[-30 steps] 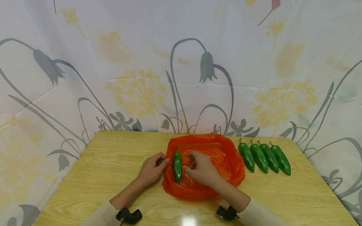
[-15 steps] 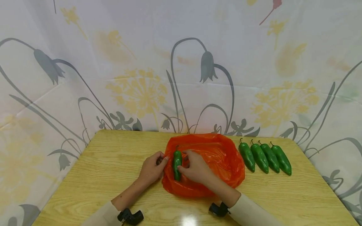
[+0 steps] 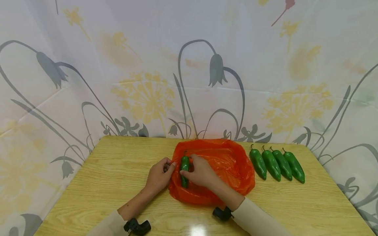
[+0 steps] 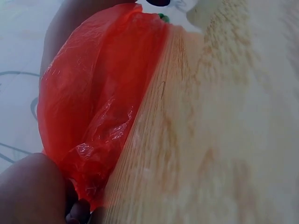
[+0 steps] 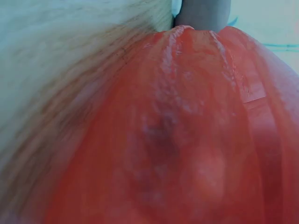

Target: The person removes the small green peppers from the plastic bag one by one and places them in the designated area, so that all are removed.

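An orange-red plastic bag [image 3: 227, 160] lies on the table with its mouth spread wide. Inside its left part rests one green pepper [image 3: 184, 161], stem pointing away. My right hand [image 3: 202, 172] reaches into the bag and grips this pepper, thumb across its near left side and fingers along the right. At the bag's left rim, my left hand [image 3: 158, 175] pinches the plastic between thumb and fingers. The left wrist view has the bag's outer wall [image 4: 93, 93] beside the left hand [image 4: 32, 191]. In the right wrist view the bag [image 5: 187, 130] hides the fingers.
Several green peppers [image 3: 271, 165] lie in a row on the wooden table [image 3: 118, 157], just right of the bag. Behind the table's far edge hangs a flower-printed cloth [image 3: 141, 65]. A black wrist camera [image 3: 137, 226] sits on each wrist.
My right hand has moved left onto the pepper in the bag, and its thumb now crosses it. The pepper has shifted slightly away. My left hand stays at the bag's rim.
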`<state>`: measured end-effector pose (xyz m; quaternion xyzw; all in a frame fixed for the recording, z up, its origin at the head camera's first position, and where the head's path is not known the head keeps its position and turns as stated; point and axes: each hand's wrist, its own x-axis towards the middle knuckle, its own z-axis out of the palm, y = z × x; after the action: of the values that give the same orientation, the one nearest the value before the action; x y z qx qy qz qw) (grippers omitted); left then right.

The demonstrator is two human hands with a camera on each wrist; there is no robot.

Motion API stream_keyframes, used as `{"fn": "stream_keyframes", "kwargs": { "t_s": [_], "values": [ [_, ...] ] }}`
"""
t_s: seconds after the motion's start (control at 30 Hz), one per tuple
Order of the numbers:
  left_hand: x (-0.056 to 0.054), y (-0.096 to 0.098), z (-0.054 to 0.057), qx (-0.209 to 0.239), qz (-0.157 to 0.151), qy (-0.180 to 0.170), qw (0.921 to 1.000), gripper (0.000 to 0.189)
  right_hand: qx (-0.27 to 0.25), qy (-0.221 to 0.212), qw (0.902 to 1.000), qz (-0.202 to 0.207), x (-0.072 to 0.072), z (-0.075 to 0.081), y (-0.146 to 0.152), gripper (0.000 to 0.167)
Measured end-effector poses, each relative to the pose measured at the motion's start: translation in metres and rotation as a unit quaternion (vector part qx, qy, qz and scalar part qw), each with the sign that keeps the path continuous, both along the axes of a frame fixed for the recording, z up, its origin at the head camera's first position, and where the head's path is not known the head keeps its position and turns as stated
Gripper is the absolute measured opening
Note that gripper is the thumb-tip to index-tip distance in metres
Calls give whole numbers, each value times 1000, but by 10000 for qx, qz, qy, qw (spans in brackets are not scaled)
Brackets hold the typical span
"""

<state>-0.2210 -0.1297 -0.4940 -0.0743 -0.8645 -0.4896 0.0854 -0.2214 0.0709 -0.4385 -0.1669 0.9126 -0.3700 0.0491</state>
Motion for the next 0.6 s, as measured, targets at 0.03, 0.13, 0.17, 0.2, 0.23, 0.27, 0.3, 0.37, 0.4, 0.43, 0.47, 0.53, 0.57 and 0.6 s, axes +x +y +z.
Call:
{"fn": "stream_keyframes", "kwargs": {
  "t_s": [0.03, 0.13, 0.17, 0.2, 0.23, 0.27, 0.3, 0.37, 0.4, 0.43, 0.47, 0.53, 0.57, 0.6],
  "values": [
    [0, 0, 0, -15, -12, 11, 10000, 14, 8, -8, 10000, 10, 0, 0, -1, 63],
    [0, 0, 0, -28, -63, 28, 10000, 14, 30, 30, 10000, 55, -2, 0, -5, 68],
    [0, 0, 1, -22, -75, 28, 10000, 14, 35, 34, 10000, 56, -2, 0, -6, 69],
    [0, 0, 1, -14, -75, 28, 10000, 14, 50, 36, 10000, 55, -3, 0, -7, 70],
    [0, 0, 0, -11, -74, 23, 10000, 14, 73, 39, 10000, 50, -4, 0, -7, 71],
    [0, 0, 0, -4, -75, 20, 10000, 14, 90, 41, 9999, 46, -5, 0, -8, 72],
    [0, 0, 0, -2, -75, 19, 10000, 13, 109, 25, 9999, 35, -6, -1, -8, 71],
    [-1, 0, 0, 12, -84, 4, 10000, 13, 135, -8, 9999, 2, -8, -2, -8, 70],
    [-1, 0, 0, 14, -88, -1, 10000, 13, 160, -28, 9999, -24, -8, -2, -8, 69],
    [-1, 0, 0, 23, -100, -17, 9999, 13, 172, -66, 9998, -52, -9, -2, -7, 68],
    [-1, 0, 0, 36, -114, -34, 9999, 13, 171, -98, 9998, -80, -10, -3, -7, 67],
    [-1, 0, 0, 66, -153, -82, 9998, 12, 178, -155, 9996, -128, -11, -3, -6, 66],
    [-1, 0, 0, 73, -178, -103, 9998, 12, 177, -178, 9996, -139, -11, -3, -6, 66],
    [0, 0, 0, 67, -194, -113, 9997, 12, 181, -203, 9995, -150, -11, -3, -5, 66]
  ]
}}
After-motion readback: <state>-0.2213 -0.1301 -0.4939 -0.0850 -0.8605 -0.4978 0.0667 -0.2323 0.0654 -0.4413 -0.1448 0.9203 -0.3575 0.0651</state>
